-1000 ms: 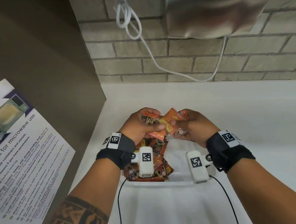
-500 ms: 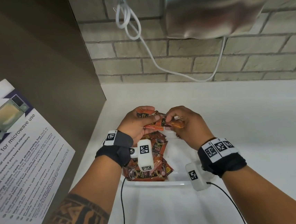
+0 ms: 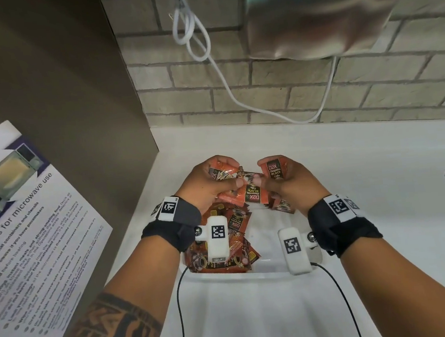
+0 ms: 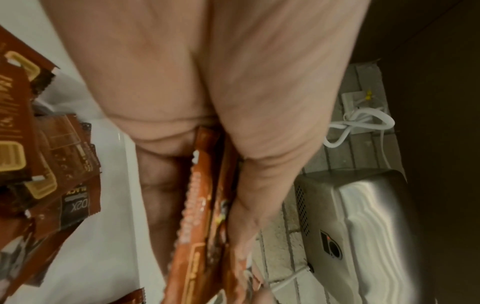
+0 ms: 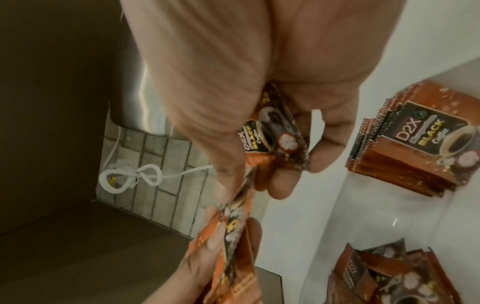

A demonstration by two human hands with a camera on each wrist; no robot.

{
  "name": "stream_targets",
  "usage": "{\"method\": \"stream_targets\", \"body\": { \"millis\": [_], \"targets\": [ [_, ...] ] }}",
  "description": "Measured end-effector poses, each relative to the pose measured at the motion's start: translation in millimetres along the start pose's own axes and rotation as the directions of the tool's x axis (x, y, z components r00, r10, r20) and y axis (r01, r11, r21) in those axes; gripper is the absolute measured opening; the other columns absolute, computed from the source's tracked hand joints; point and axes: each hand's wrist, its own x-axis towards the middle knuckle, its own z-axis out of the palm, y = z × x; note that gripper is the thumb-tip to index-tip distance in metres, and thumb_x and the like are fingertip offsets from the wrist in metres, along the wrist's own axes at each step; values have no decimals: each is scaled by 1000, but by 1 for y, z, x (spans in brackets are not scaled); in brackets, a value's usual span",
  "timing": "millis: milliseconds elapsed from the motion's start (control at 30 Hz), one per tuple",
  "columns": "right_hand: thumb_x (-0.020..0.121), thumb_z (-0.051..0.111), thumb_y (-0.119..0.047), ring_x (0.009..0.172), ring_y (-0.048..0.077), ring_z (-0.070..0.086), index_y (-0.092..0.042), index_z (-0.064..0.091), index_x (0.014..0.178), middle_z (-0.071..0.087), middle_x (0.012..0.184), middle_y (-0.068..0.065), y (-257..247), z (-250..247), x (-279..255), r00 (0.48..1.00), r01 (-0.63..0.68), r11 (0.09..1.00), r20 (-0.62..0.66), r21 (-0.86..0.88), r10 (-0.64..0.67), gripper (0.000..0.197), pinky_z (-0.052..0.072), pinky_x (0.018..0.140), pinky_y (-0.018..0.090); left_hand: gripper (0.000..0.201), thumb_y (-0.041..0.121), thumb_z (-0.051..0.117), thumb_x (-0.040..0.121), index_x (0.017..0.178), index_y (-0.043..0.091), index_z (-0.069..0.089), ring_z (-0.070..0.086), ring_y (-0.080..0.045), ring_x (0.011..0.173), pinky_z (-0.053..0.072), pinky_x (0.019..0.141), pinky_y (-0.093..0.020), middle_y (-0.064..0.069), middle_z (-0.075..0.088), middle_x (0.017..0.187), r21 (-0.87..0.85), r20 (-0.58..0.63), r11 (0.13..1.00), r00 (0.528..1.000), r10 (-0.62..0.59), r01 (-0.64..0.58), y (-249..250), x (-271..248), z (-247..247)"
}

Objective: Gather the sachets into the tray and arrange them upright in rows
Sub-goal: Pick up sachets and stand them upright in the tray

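A: Currently a bunch of sachets (image 3: pixel 248 197) is gripped in the left hand (image 3: pixel 208 182), fingers curled round it, above the far end of the tray (image 3: pixel 256 276). One sachet (image 3: pixel 274 169), label facing up, is pinched by the right hand (image 3: pixel 289 182). Step judged: squaring a bundle before it is stood in the tray.

B: Where is the rest kept?

A: More sachets (image 3: pixel 231 245) are heaped loosely at the tray's left side, under the left wrist. The tray is set on the white counter (image 3: pixel 366 181), near its left edge by the brown panel (image 3: pixel 53 84).

B: Next move?

A: Probably the pinched sachet is to be turned the same way and slid against the bundle, edges aligned. Slippery foil; fanning out is a risk.

B: Anything gained from the wrist views?

A: Yes. From the right wrist a neat flat stack (image 5: pixel 415 144) is seen against the tray's wall, mostly hidden from the head view by the right hand. From the left wrist the bundle (image 4: pixel 205 216) is seen edge-on, clamped between thumb and fingers.
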Motion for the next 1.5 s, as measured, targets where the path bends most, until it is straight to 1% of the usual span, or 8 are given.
{"method": "stream_targets", "body": {
  "millis": [367,633,733,867,1033,1200,1333,1500],
  "targets": [
    [81,79,-6,50,12,54,-8,68,114,73,96,19,3,13,2,978,-110,864,-102,492,183,35,42,52,25,41,3,88,70,103,17,68,71,-34,91,58,82,-50,-17,70,106,-14,-15,999,999,-32,32,-3,-7,4],
    [82,80,-25,78,20,66,-6,69,106,74,87,13,-4,6,-12,900,-217,975,376,-54,221,32,51,70,27,40,13,94,61,94,22,74,71,-29,95,58,89,-49,-7,74,99,174,-35,983,998,60,-53,11,-2,-4],
    [79,79,-38,94,27,71,-9,68,112,75,104,11,-7,10,-11,869,-271,961,416,-55,268,46,55,84,35,36,4,90,69,96,16,71,71,-16,87,59,84,-33,-1,75,93,321,79,943,995,68,-90,18,-3,4],
    [96,61,-14,104,31,71,-1,63,118,72,111,19,-12,12,-17,828,-328,943,499,59,257,26,58,81,35,32,10,89,72,98,15,70,70,-10,81,57,77,-27,3,75,92,352,73,929,993,92,-112,20,-1,6],
    [98,54,-1,87,25,69,-12,59,125,69,100,15,-7,8,-18,922,-315,901,323,298,215,30,59,83,42,36,27,93,63,95,27,74,71,-27,100,56,94,-52,-4,75,103,237,-80,969,992,93,-72,9,-4,-5],
    [89,73,-27,78,15,63,-20,61,122,68,94,1,-13,19,-16,985,-144,957,132,251,114,36,57,82,36,48,22,96,59,100,17,71,71,-21,93,57,92,-49,-3,75,99,310,1,950,999,38,-36,3,-8,3],
    [83,79,-14,72,19,67,-13,65,115,67,90,8,-16,19,-14,986,-99,976,151,193,71,35,56,63,31,50,19,97,58,99,12,69,67,-6,87,54,88,-30,10,73,91,453,81,889,996,27,-61,9,-9,8],
    [84,77,-7,76,23,68,-11,64,116,72,104,17,-11,11,-12,990,-115,961,104,251,91,35,56,70,36,61,22,97,55,108,22,66,69,-32,105,55,96,-49,-14,72,112,284,55,958,997,-54,36,9,-11,-1]
  ]
}}
